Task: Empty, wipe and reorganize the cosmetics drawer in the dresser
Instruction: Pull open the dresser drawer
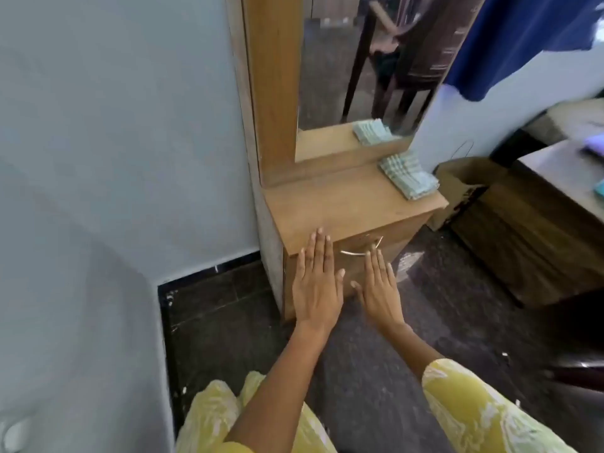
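A small wooden dresser (346, 204) with a tall mirror (366, 60) stands against the pale wall. Its drawer front (392, 237) is closed and carries a curved metal handle (359, 251). A folded green-and-white cloth (408, 178) lies on the right rear of the dresser top. My left hand (317, 282) is held flat, fingers straight, in front of the drawer's left side. My right hand (379, 289) is flat too, fingertips just below the handle. Neither hand holds anything. The drawer's contents are hidden.
A cardboard box (457, 188) sits on the dark floor right of the dresser, beside a wooden bed frame (529, 243). A blue cloth (523, 37) hangs at the upper right. The pale wall (114, 142) closes off the left side.
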The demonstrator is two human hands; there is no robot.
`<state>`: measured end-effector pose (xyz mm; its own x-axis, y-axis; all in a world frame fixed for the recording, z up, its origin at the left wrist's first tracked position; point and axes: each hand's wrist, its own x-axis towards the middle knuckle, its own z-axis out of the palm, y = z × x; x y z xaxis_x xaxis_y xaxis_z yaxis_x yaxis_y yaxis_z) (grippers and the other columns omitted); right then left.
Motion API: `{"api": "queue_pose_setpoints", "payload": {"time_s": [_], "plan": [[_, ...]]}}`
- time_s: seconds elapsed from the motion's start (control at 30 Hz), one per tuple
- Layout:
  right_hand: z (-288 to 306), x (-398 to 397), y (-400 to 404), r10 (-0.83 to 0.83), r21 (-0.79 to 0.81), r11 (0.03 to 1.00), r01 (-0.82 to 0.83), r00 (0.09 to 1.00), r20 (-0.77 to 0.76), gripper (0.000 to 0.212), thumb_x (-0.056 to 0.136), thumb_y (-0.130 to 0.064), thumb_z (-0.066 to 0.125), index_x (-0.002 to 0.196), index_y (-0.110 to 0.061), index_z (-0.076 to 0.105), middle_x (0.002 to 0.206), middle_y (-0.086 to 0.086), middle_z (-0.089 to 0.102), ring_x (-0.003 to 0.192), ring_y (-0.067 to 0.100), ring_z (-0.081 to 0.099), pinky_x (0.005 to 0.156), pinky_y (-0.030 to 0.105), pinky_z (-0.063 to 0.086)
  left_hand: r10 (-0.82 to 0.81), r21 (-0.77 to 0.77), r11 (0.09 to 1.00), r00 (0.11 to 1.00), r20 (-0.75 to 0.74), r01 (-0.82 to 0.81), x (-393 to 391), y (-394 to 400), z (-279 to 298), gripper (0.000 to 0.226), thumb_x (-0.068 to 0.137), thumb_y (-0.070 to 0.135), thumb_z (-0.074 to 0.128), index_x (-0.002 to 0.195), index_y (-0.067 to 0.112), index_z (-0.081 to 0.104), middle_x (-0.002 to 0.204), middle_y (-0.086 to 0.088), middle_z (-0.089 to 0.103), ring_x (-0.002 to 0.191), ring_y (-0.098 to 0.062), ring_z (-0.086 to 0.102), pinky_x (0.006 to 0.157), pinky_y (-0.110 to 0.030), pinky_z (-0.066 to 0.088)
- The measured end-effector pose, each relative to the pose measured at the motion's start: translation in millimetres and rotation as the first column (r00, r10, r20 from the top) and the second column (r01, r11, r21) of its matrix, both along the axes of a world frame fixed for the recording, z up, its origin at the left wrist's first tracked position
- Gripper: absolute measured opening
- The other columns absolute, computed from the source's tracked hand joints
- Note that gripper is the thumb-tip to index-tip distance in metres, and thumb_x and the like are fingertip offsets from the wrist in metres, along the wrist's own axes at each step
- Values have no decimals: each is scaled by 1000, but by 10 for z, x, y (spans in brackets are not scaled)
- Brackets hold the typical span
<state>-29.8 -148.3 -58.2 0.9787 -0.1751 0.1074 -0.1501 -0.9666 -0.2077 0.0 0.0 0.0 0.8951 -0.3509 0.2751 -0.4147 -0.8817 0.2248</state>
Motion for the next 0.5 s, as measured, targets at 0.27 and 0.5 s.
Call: {"api": "queue_pose_setpoints", "payload": {"time_s": [0.27,0.5], "plan": [[-532,292,-71,27,-138,990,-16,996,80,63,98,-41,32,144,3,29,155,19,21,144,30,21,116,46,16,-3,45,999,992,129,-3,168,95,-483,61,100,38,23,150,8,7,158,-10,2,146,-22,-3,114,-37,-13],[-341,322,-116,30,-126,992,-23,998,58,51,91,-18,47,139,-4,41,140,16,44,134,29,36,116,43,21,15,58,998,999,52,-18,71,85,-383,65,101,37,26,150,10,-7,157,-8,-13,143,-21,-17,109,-35,-24]]}}
